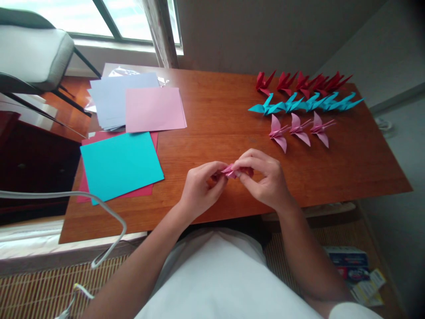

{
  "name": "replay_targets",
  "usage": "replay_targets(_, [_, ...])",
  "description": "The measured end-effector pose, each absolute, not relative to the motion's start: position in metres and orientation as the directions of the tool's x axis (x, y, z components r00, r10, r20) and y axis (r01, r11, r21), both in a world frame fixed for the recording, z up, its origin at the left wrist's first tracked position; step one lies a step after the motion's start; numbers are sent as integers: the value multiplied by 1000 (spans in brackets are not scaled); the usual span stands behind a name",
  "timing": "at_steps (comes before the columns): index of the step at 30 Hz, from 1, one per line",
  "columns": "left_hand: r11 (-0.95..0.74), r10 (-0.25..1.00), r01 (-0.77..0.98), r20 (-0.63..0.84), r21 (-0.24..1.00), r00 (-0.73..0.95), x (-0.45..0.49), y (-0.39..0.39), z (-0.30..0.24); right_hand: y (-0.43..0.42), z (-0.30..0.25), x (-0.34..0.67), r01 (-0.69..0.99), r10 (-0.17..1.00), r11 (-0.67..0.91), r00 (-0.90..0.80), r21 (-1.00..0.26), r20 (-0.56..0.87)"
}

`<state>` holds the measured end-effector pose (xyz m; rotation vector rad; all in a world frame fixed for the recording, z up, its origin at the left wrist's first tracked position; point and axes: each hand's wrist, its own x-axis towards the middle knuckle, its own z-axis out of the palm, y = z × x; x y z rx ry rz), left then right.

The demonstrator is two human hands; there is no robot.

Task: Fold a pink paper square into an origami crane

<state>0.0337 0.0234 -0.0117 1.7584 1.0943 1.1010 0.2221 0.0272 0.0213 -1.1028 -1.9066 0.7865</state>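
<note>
Between my two hands, just above the table's front part, is a small folded piece of pink paper (230,172). My left hand (205,184) pinches its left end between thumb and fingers. The right end is gripped by my right hand (264,175), whose fingers hide part of it. Farther back on the right stand rows of folded paper cranes: red cranes (284,83) at the rear, blue cranes (292,105) in the middle, and three pink cranes (300,130) nearest me with wings spread.
On the table's left lie pink sheets (154,108), pale lilac sheets (109,99), a turquoise sheet (122,166) and red sheets (81,184) beneath it. A white cable (114,215) arcs past the left front edge. A chair (36,53) stands at the back left, by the window.
</note>
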Motion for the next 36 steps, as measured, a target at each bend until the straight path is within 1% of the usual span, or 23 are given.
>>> replay_targets(3, [-318, 940, 327, 250, 890, 234, 34, 22, -10, 25, 22, 221, 439, 895, 425, -334, -791, 295])
replay_targets(8, [-333, 940, 399, 270, 854, 206, 34, 22, -10, 21, 19, 219, 494, 916, 392, -284, -776, 282])
replay_targets(14, [-429, 902, 439, 348, 789, 255, 33, 21, -14, 20, 18, 219, 504, 924, 363, -304, -784, 232])
replay_targets(18, [-467, 882, 434, 369, 770, 293, 34, 20, -16, 21, 17, 220, 522, 929, 341, -311, -781, 198])
replay_targets(22, [-482, 865, 392, 351, 784, 359, 33, 19, -14, 21, 16, 222, 533, 935, 323, -308, -782, 176])
replay_targets(26, [-455, 860, 296, 329, 840, 389, 32, 18, -10, 22, 15, 224, 484, 940, 303, -291, -821, 176])
replay_targets(32, [-344, 878, 192, 242, 919, 412, 29, 18, -3, 22, 15, 225, 408, 947, 268, -279, -873, 160])
replay_targets(36, [-303, 873, 112, 229, 946, 432, 28, 20, -1, 21, 15, 225, 327, 952, 227, -273, -917, 139])
